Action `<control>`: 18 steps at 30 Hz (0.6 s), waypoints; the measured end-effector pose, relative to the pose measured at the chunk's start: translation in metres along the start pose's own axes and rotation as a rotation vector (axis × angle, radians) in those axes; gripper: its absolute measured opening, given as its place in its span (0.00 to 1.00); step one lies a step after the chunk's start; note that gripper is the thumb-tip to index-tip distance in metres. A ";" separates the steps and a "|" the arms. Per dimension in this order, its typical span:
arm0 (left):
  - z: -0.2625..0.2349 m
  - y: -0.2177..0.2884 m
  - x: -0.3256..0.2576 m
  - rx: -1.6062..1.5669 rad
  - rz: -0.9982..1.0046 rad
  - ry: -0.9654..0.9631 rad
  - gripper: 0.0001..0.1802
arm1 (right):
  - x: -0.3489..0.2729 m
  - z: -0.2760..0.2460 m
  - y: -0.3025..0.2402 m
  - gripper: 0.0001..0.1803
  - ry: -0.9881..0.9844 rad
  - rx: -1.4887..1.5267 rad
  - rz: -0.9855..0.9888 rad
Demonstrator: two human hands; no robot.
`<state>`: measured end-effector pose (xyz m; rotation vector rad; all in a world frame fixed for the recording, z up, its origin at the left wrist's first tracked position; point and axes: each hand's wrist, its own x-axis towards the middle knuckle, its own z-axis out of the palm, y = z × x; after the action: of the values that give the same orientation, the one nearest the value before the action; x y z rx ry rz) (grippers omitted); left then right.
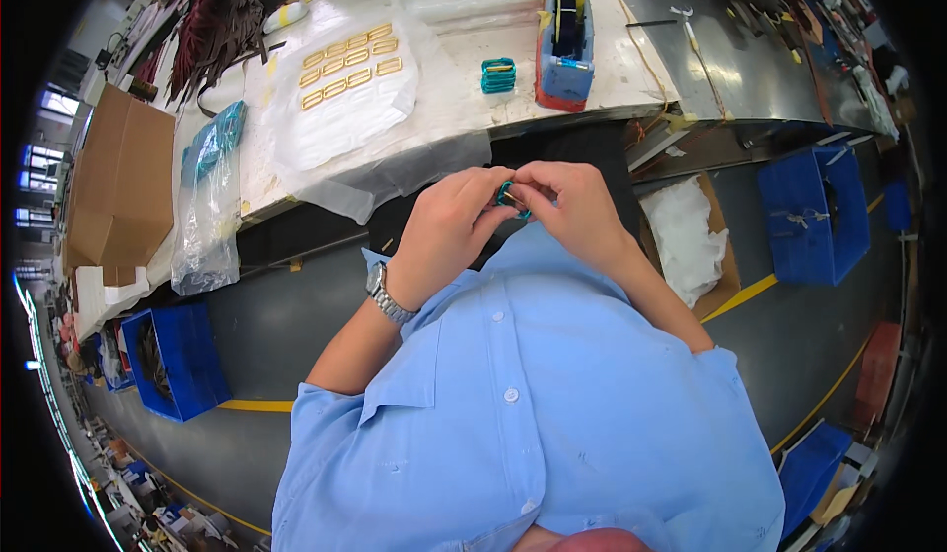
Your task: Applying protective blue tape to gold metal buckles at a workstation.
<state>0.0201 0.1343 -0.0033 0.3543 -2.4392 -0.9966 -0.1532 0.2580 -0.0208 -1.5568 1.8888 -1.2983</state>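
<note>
Close in front of my chest, at the table's front edge, my left hand [456, 219] and my right hand [575, 209] meet, fingertips pinched together. Between them is a small buckle with teal film on it [505, 195], a bit of gold showing; the fingers hide most of it. A small stack of teal-covered buckles [498, 75] lies on the table beyond my hands. Left of that, gold slide buckles [347, 67] are laid out in rows on a white sheet [360, 128].
Right of the stack stands a blue tape dispenser [566, 64]. A plastic bag with teal pieces [209, 197] hangs over the table edge at left, beside a cardboard box [123, 177]. Below are a carton with white wrapping [686, 241] and blue bins [814, 219] on the floor.
</note>
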 end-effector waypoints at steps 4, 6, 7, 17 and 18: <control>-0.013 -0.003 -0.003 0.102 0.147 -0.060 0.17 | 0.005 0.002 -0.004 0.07 -0.192 0.391 0.335; -0.014 -0.011 0.000 0.073 0.183 -0.044 0.16 | 0.016 -0.001 0.001 0.09 -0.266 0.523 0.455; -0.015 -0.011 0.002 0.080 0.184 -0.059 0.15 | 0.017 -0.002 -0.001 0.09 -0.264 0.521 0.447; -0.029 -0.009 0.054 0.214 0.057 -0.266 0.18 | 0.034 -0.029 0.001 0.28 -0.176 0.422 0.353; -0.030 -0.012 0.066 0.194 0.020 -0.178 0.17 | 0.037 -0.037 0.002 0.29 -0.154 0.538 0.428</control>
<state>-0.0197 0.0817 0.0283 0.3171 -2.7037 -0.8158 -0.1941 0.2392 0.0062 -0.8944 1.4960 -1.2979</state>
